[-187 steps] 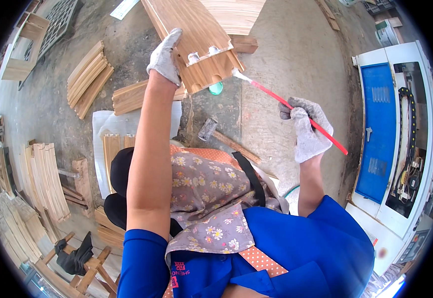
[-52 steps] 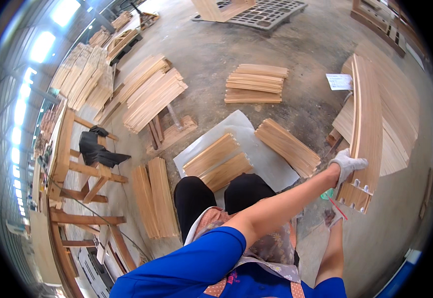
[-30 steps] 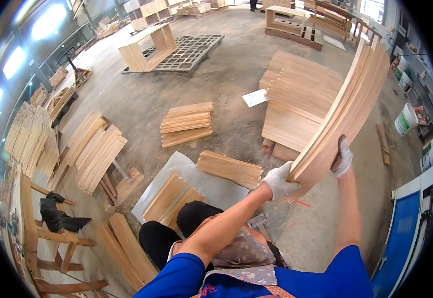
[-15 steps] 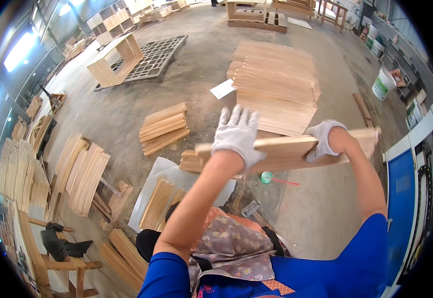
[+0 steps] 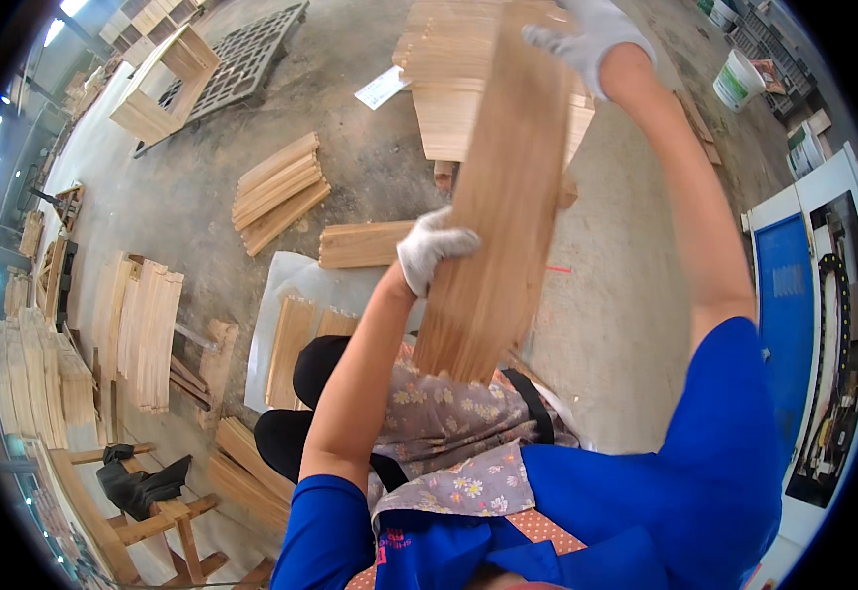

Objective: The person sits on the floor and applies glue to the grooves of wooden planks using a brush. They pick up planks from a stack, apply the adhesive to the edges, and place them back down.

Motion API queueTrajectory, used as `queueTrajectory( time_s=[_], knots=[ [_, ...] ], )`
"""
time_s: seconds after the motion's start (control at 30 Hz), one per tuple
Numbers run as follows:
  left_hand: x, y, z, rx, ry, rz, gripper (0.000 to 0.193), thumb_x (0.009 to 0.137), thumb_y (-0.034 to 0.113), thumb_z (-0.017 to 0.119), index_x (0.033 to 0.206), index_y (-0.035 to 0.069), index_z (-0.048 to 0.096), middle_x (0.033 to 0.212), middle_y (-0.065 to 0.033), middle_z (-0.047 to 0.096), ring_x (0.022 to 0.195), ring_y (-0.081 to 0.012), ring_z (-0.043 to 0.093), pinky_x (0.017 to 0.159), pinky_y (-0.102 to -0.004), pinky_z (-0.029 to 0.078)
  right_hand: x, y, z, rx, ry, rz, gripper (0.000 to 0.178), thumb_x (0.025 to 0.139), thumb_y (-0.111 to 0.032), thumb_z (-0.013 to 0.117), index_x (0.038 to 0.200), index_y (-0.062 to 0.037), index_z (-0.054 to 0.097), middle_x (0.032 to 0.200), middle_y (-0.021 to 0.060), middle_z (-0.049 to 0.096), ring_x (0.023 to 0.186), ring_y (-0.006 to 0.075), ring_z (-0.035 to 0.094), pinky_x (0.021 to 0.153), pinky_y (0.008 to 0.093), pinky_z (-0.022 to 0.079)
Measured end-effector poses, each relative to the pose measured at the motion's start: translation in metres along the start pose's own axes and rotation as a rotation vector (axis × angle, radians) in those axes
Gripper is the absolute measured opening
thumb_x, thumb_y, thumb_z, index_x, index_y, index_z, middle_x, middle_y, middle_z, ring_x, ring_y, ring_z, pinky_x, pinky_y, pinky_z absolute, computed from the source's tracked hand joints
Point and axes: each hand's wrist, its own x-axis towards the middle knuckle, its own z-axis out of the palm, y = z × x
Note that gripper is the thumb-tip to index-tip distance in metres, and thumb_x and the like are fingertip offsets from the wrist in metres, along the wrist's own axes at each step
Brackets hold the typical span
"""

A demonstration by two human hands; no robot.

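1. Long, flat, brown wooden board (image 5: 496, 211), one: slanting in mid-air, lower end over the grey flowered apron (image 5: 448, 423), upper end in front of a stack of wide, pale wooden panels (image 5: 448, 113); blurred.
2. Left hand (image 5: 436, 248), white-gloved: closed on the board's left edge, thumb across its face.
3. Right hand (image 5: 594, 44), white-gloved: at the board's upper right edge, thumb extended towards it; blurred, so firmness of grip cannot be told.
4. Thin red stick (image 5: 559, 268): low, just right of the board, partly hidden.
5. Bundle of brown wooden slats (image 5: 365, 244): on the floor, near the left hand.
6. White rectangular paper (image 5: 382, 88): beside the panels.
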Motion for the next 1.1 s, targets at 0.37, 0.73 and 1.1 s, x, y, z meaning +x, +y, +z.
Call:
queueTrajectory(
  time_s=[0.37, 0.73, 1.1],
  knots=[
    [0.06, -0.02, -0.058, -0.32, 0.247, -0.089, 0.028, 0.076, 0.018, 0.06, 0.098, 0.001, 0.058, 0.09, -0.0119, 0.063, 0.077, -0.0239, 0.063, 0.068, -0.039, 0.053, -0.196, -0.024, 0.13, 1.426, -0.563, 1.029, 0.07, 0.079, -0.054, 0.058, 0.119, 0.0016, 0.048, 0.104, 0.0117, 0.059, 0.081, 0.019, 0.062, 0.068, 0.0328, 0.053],
    [0.064, -0.004, -0.038, -0.392, 0.227, -0.039, 0.033, 0.082, 0.025, 0.059, 0.107, 0.004, 0.056, 0.097, -0.0096, 0.062, 0.083, -0.0223, 0.062, 0.073, -0.0369, 0.052, -0.14, -0.015, 0.155, 1.243, -0.477, 1.035, 0.052, 0.082, -0.041, 0.061, 0.113, -0.0001, 0.053, 0.102, 0.0088, 0.061, 0.084, 0.0149, 0.062, 0.071, 0.0302, 0.053],
    [0.063, -0.011, -0.053, -0.364, 0.308, -0.013, 0.024, 0.079, 0.022, 0.061, 0.097, 0.006, 0.06, 0.093, -0.0077, 0.063, 0.082, -0.0211, 0.062, 0.072, -0.0366, 0.052, -0.349, 0.078, 0.281, 1.498, -0.85, 1.724, 0.038, 0.077, -0.039, 0.068, 0.089, -0.0054, 0.056, 0.074, 0.0082, 0.061, 0.061, 0.0175, 0.062, 0.049, 0.0265, 0.051]
  ],
)
